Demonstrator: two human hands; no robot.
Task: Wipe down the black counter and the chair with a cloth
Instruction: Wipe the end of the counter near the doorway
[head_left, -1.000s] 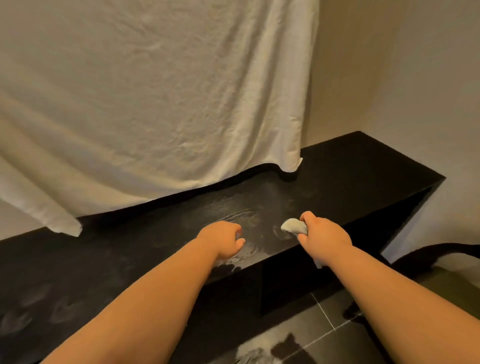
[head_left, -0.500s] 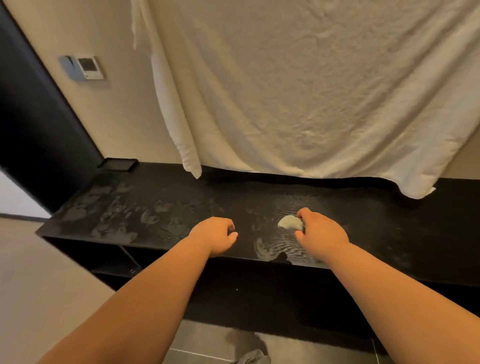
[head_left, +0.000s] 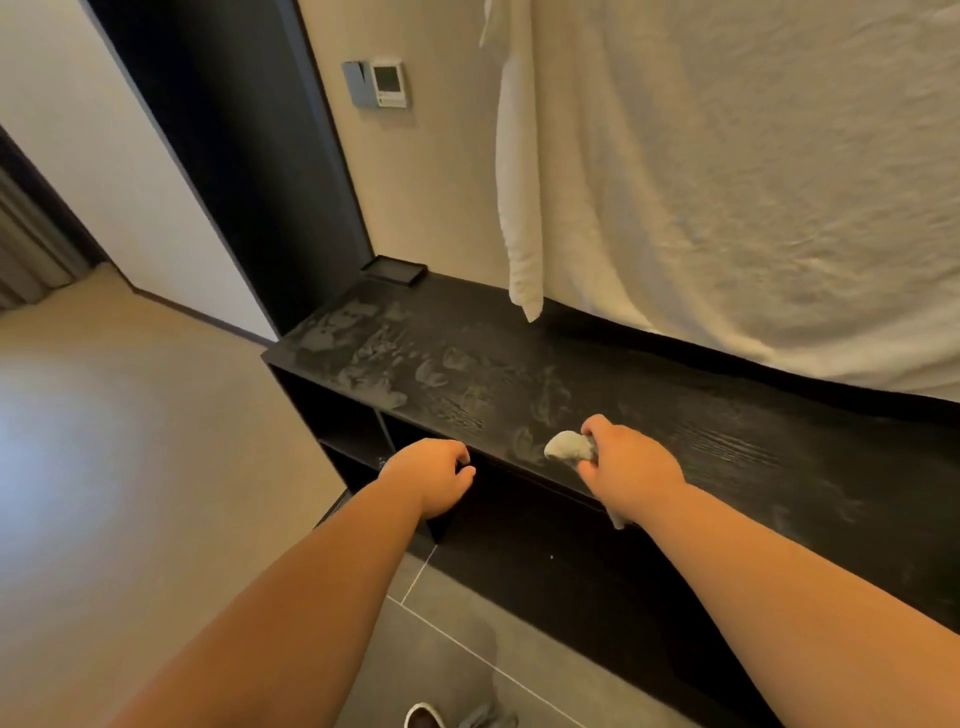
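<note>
The long black counter (head_left: 701, 447) runs from the left middle to the right edge, its top marked with pale wet smears. My right hand (head_left: 628, 467) grips a small grey cloth (head_left: 567, 447) bunched in its fingers, held on the counter top near the front edge. A corner of the cloth hangs below my wrist. My left hand (head_left: 434, 475) hovers in front of the counter's front edge with fingers curled, holding nothing. No chair is in view.
A large white sheet (head_left: 727, 182) hangs on the wall down to the counter's back. A small black tray (head_left: 395, 270) sits at the counter's far left corner. A wall panel (head_left: 382, 83) and dark door frame (head_left: 234, 156) stand left. Open shelves lie under the counter; a shoe (head_left: 423, 717) is below.
The view has swung left along the counter, bringing its left end, the tray and the door frame into sight. My right hand with the cloth has moved left; my left hand now sits off the counter's front.
</note>
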